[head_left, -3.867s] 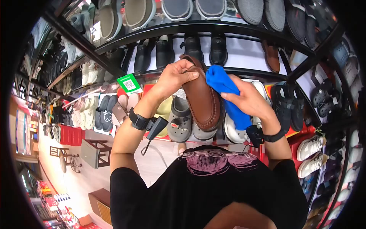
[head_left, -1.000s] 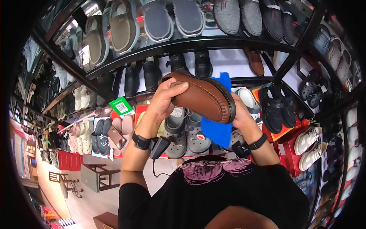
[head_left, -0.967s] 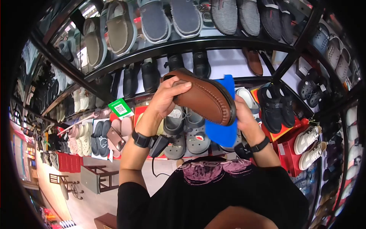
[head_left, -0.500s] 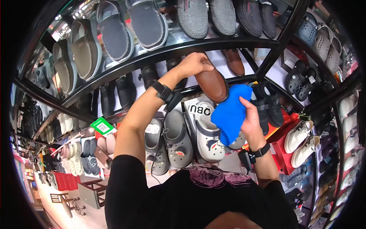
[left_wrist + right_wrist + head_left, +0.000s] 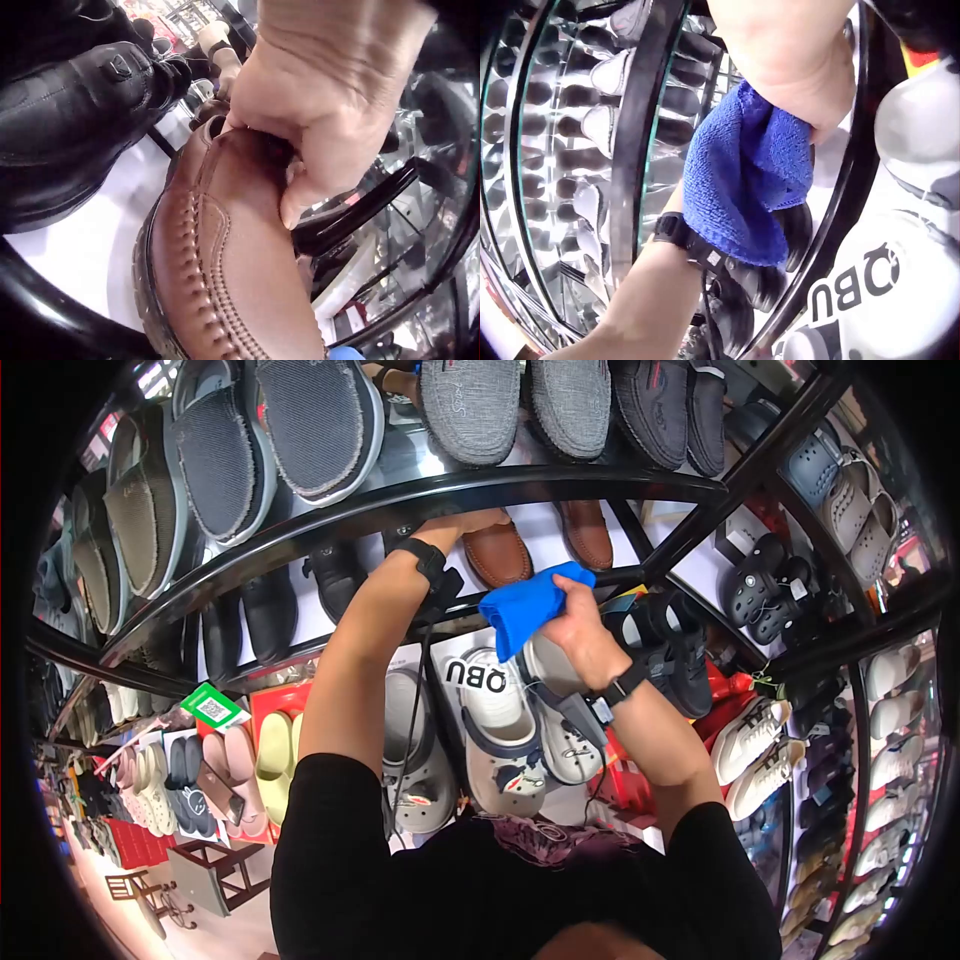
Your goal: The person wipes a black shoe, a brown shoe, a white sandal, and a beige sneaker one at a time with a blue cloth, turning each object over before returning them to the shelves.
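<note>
black short-sleeved shirt | pink chest print | black left wristband | thin dark cable | black right wristband | white label

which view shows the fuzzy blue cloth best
Right wrist view: the fuzzy blue cloth appears largest, pile and folds clear. The head view shows it smaller, in the right hand; the left wrist view, apparently just a bottom-edge sliver.

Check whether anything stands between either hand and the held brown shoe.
The left hand grips the shoe directly. Between the right hand and shoe, in the head view, is the cloth that hand grips.
</note>
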Demonstrator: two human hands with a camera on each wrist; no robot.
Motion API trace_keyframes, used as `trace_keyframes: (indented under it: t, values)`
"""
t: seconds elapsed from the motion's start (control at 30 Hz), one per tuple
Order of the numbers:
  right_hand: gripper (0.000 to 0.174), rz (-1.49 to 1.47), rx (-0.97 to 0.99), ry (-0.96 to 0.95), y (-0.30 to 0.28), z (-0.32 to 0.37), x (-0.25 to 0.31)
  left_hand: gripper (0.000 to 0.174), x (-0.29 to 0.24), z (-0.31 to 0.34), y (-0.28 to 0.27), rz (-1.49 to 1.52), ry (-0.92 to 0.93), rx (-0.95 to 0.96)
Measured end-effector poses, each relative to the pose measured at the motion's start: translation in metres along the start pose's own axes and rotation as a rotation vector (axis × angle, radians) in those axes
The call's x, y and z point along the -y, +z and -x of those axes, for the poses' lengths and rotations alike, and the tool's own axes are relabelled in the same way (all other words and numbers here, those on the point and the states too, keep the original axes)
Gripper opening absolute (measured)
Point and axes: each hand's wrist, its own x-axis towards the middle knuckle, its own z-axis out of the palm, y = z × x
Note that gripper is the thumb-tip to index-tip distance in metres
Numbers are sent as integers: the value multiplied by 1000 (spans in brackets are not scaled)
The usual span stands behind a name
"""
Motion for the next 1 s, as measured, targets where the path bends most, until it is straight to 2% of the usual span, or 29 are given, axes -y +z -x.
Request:
trace_keyframes:
  t: [0.03, 0.07, 0.2, 0.3, 0.47, 0.57, 0.7, 0.73, 0.77, 1.0]
  values:
    - [31, 13, -26, 25, 1, -8, 1, 42, 1, -3, 1, 22, -4, -5]
    - [32, 9, -3, 63, -3, -21, 3, 42, 9, 20, 1, 41, -6, -11]
    - [32, 8, -47, 56, -4, -43, 3, 42, 2, 15, 3, 100, -1, -37]
    - [31, 14, 50, 111, -15, -55, 7, 42, -7, 16, 5, 124, -5, -47]
    - [24, 149, 92, -14, -35, -29, 31, 41, -26, 3, 12, 160, -4, -42]
    - [31, 82, 79, -108, -43, -11, 58, 41, -46, -14, 23, 196, -1, -36]
    - [36, -12, 74, -156, -51, -19, 84, 41, -83, -39, 42, 248, 24, -44]
    - [36, -5, 82, -187, -51, -23, 85, 41, -104, -72, 48, 264, 29, -47]
    - [35, 2, 125, -196, -52, -30, 85, 41, -111, -76, 52, 280, 35, -49]
    - [31, -46, 103, -213, -44, -40, 94, 40, -119, -72, 60, 364, 35, -29]
